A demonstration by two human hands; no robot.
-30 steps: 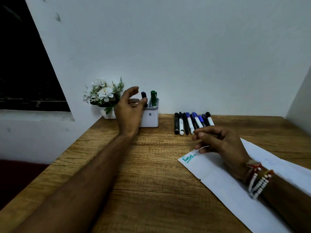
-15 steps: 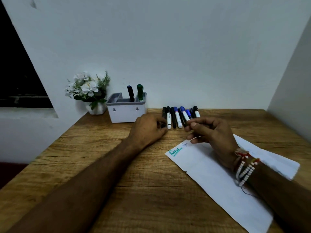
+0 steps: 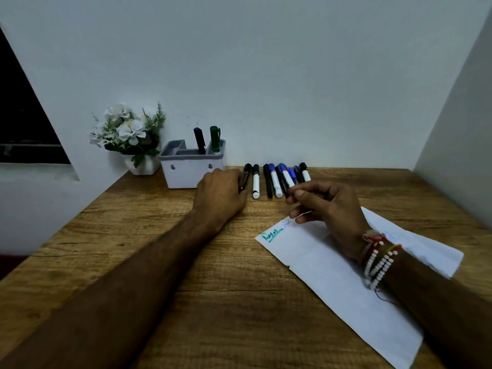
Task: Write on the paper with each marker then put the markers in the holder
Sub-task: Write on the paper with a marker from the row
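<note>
table (image 3: pixel 213 288): wooden. paper (image 3: pixel 346 302): two words written; right hand (image 3: pixel 332 211) rests on it, loosely curled, seemingly holding nothing. holder (image 3: pixel 186 174): two markers (image 3: pixel 199 141) inside. left hand (image 3: pixel 221 193): back from holder, now grips end black marker (image 3: pixel 247 171); i judge third round begins.

The left hand (image 3: pixel 221 191) grips a black marker (image 3: pixel 247 170) lying beside the white holder (image 3: pixel 186 175) on the wooden table (image 3: pixel 186 262). The right hand (image 3: pixel 328 209) rests on the paper (image 3: pixel 332 283), fingers loosely curled.

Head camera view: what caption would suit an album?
The left hand grips the leftmost black marker while the right hand rests on the paper; two markers stand in the holder.
</note>
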